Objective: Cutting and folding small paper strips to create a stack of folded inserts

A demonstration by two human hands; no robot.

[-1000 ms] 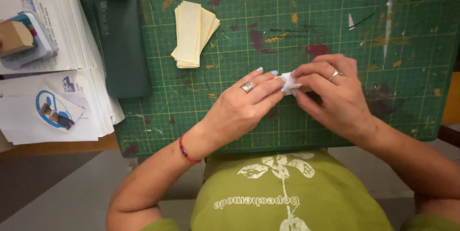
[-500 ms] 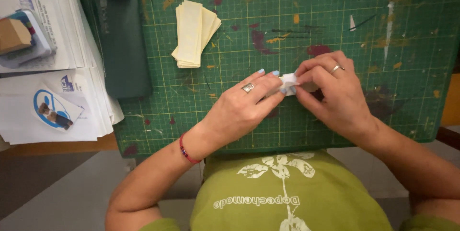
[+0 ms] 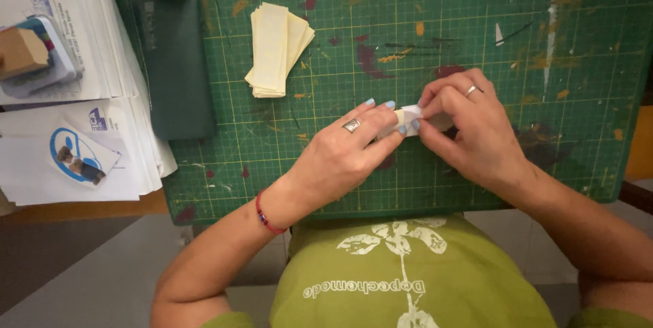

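Green cutting mat (image 3: pixel 476 22), paint-flecked, serves as our landmark. Off its left edge we note white paper stacks (image 3: pixel 81 96) bearing a blue round emblem, with a small brown block (image 3: pixel 20 52) on a pale pad above. A dark green flat case (image 3: pixel 173 62) lies along the mat's left border. On the mat's upper left sits a stack of cream strips (image 3: pixel 275 49), apparently kept within reach. Near the mat's centre, left hand (image 3: pixel 340 154) and right hand (image 3: pixel 476 134) both pinch a small white folded paper (image 3: pixel 410 116) between their fingertips, seemingly to crease it.
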